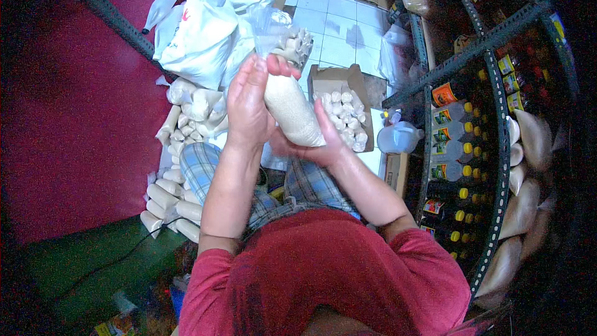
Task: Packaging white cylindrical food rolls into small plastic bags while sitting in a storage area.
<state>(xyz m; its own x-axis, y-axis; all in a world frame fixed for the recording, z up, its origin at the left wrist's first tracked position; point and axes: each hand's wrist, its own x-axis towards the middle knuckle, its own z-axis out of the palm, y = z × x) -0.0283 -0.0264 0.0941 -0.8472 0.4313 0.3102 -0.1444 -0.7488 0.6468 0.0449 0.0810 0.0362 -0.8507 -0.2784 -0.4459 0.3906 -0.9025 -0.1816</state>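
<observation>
A clear plastic bag packed with pale granules is held up between both hands. My left hand grips the bag's gathered neck, and the loose plastic stands up above the fingers. Under the bag's rounded bottom, my right hand cups it, palm up, with the thumb along its side. Beyond the hands, an open cardboard box holds many small filled packets. Left of my left hand lie filled bags in a heap, and more long filled bags lie beside the plaid-covered leg.
Large white plastic bags stand at upper left on a tiled floor. A translucent jug sits right of the box. Along the right runs a perforated metal rack with yellow-capped bottles and filled bags. A black cable crosses lower left.
</observation>
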